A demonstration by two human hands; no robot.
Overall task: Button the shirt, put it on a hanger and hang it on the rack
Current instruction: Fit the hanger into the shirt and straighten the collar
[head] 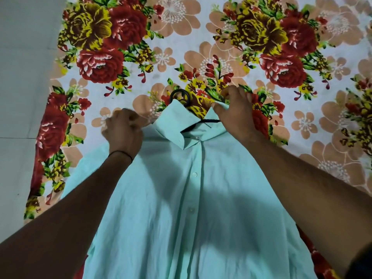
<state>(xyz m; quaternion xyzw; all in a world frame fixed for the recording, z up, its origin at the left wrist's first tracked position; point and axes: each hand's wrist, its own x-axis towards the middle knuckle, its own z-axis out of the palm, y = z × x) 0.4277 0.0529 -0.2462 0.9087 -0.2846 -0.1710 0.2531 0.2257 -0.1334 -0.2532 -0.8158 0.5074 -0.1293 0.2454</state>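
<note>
One shirt [181, 218]: mint green, laid front-up on the sheet, filling the lower middle of the frame; placket closed, collar [177, 121] pointing toward the centre.
Three buttons [194, 174]: pale, in a line down the placket, each one fastened as far as visible.
One hanger [180, 90]: black; hook poking out above the collar just left of centre, one thin arm showing inside the neck opening, the rest hidden under the cloth.
Left grip [122, 127]: centre left, slightly blurred, fingers curled tight on the shirt's shoulder edge, holding cloth.
Right grip [235, 115]: centre right, thumb and fingers pinching the collar's edge, holding cloth.
One wrist band [120, 153]: thin, black, round the left wrist.
One sheet [201, 27]: white with red, yellow and peach flowers, spread under the shirt across most of the frame.
Floor [20, 77]: plain grey, down the left edge.
</note>
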